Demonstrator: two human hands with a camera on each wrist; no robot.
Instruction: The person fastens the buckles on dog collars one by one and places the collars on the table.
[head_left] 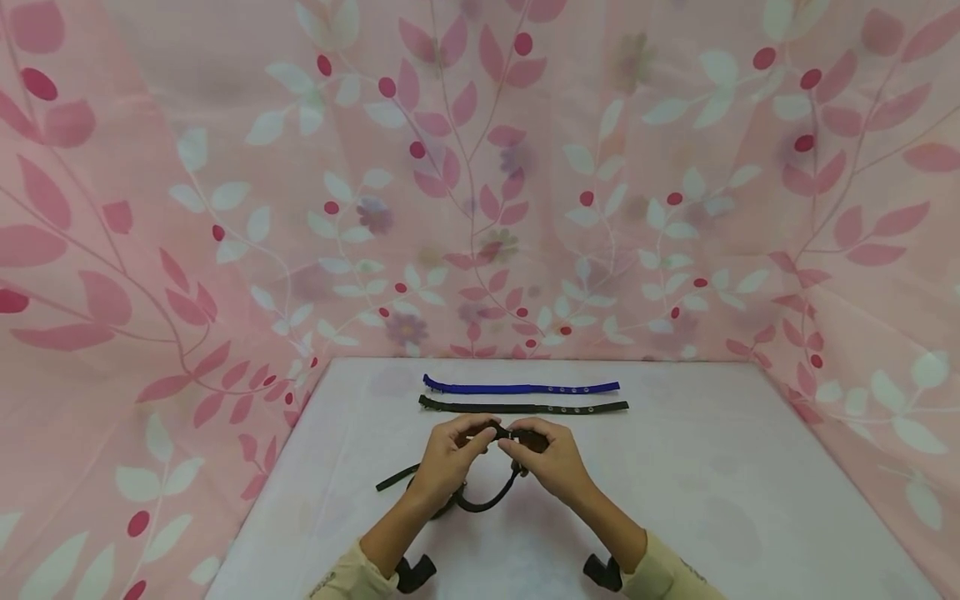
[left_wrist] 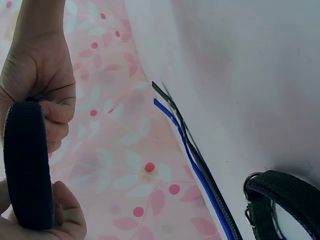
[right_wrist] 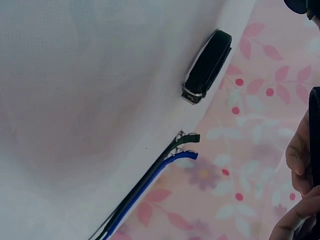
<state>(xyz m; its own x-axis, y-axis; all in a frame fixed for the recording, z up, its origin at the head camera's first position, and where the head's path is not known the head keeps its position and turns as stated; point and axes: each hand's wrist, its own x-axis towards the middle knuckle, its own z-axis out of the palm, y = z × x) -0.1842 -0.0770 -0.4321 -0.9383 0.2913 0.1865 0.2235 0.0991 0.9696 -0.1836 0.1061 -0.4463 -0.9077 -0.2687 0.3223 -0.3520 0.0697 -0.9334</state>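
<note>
Both hands hold a black collar (head_left: 483,507) up over the table, its loop hanging below them. My left hand (head_left: 444,462) pinches one end between thumb and fingers. The other end is pinched by my right hand (head_left: 557,460), fingertips close to the left ones. A small metallic bit shows between the fingertips; the fastening itself is mostly hidden by the fingers. In the left wrist view the dark band (left_wrist: 27,165) stretches between the two hands. Another dark collar (right_wrist: 207,65) lies looped on the table, with a metal buckle (right_wrist: 192,94).
Beyond the hands, a blue collar (head_left: 487,389) and a dark green-black collar (head_left: 487,408) lie straight and parallel, with metal-rimmed holes toward their right ends. They rest on a white-covered table (head_left: 712,467). Pink floral cloth (head_left: 480,208) surrounds the table's back and sides.
</note>
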